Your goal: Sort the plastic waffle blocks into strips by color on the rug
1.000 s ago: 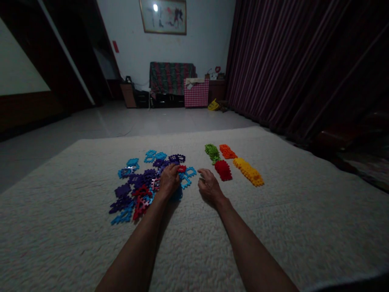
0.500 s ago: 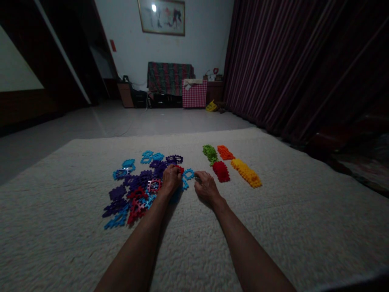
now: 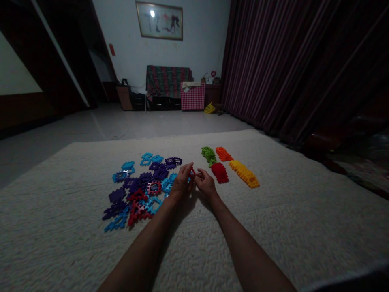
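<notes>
My left hand (image 3: 182, 181) is closed on a small red interlocking piece (image 3: 192, 172) with toothed edges, held up just over the mat. The curled fingers of my right hand (image 3: 206, 183) meet that piece at its right side, and both hands partly hide it. A bit of blue shows between the hands. To the left of my left hand lies a loose spread of purple pieces (image 3: 142, 179), blue pieces (image 3: 168, 183) and red pieces (image 3: 138, 211). Beyond my right hand sits a pile of red pieces (image 3: 219, 172).
Separate piles of green pieces (image 3: 208, 155), orange pieces (image 3: 224, 154) and yellow pieces (image 3: 244, 174) lie at the right on the pale quilted mat (image 3: 273, 227). Farther off are the tiled floor, a cloth-covered cabinet (image 3: 168, 81) and a dark curtain (image 3: 267, 61).
My left hand has moved right, carrying the red piece from the spread to my right hand. The blue pieces it covered now show. My right hand has shifted slightly and meets the red piece.
</notes>
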`<state>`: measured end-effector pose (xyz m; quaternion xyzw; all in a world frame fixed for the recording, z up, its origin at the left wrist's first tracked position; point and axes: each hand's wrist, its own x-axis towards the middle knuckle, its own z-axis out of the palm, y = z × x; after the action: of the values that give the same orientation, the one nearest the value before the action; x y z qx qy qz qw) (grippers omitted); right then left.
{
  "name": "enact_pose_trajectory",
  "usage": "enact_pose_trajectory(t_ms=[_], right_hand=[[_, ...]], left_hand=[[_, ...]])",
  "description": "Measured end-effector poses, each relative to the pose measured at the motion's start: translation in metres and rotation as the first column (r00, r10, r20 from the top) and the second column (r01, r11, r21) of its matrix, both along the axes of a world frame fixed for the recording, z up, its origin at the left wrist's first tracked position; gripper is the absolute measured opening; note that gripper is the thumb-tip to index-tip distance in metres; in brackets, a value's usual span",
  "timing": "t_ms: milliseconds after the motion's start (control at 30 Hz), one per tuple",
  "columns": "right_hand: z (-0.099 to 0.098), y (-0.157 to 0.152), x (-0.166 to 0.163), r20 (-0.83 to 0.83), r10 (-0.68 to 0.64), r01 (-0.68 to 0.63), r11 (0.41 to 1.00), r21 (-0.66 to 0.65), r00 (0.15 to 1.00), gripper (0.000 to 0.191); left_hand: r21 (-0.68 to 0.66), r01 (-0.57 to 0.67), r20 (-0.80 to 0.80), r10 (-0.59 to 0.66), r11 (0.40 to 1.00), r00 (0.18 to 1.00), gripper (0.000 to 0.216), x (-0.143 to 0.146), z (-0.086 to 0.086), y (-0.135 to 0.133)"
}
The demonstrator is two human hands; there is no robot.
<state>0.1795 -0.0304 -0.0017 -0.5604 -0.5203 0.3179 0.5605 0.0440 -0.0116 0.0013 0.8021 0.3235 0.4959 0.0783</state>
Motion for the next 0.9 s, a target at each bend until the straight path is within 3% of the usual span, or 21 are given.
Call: enact_pose_trajectory(t_ms=[200,333,467,567,667,733,800,900], right_hand=[[0.011,-0.005,0.003,-0.085,0.007,-0.018,0.991,-0.13,0.996,0.054],[0.017,-0.008,0.004,-0.058,0.061,-0.066,0.994,-0.09,0.996,0.041],[0.017,-0.01,0.007,0.001,0.082,-0.082,0.995,-0.054,0.997,0.035],[0.014,-0.011,0.014,0.113,-0.108,0.094,0.988,0.126,0.988,0.044],[0.012,-0.013,0.029,0.244,-0.432,0.317,0.861,0.398,0.868,0.052],[0.011,-0.014,0.04,0.296,-0.573,0.391,0.777,0.493,0.765,0.052],[0.008,-0.016,0.049,0.348,-0.643,0.452,0.745,0.491,0.682,0.053],[0.004,-0.018,0.055,0.445,-0.65,0.526,0.76,0.381,0.616,0.053]], left_hand=[[-0.009,0.077,0.019,-0.077,0.997,0.997,0.073,0.008,-0.008,-0.002],[-0.077,0.066,-0.019,-0.068,0.995,0.998,0.07,0.015,-0.01,-0.004],[-0.005,0.108,-0.037,-0.108,0.994,0.993,0.067,0.016,-0.006,-0.011],[0.034,0.115,-0.015,-0.115,0.993,0.993,0.072,0.012,-0.001,-0.016],[0.017,0.021,0.021,-0.022,1.0,1.0,0.071,0.006,0.0,-0.017],[-0.001,-0.063,0.043,0.063,0.998,0.997,0.067,0.004,0.0,-0.014],[-0.026,-0.132,0.062,0.133,0.991,0.989,0.063,0.003,-0.001,-0.012],[-0.061,-0.177,0.08,0.181,0.982,0.98,0.059,0.003,-0.001,-0.01]])
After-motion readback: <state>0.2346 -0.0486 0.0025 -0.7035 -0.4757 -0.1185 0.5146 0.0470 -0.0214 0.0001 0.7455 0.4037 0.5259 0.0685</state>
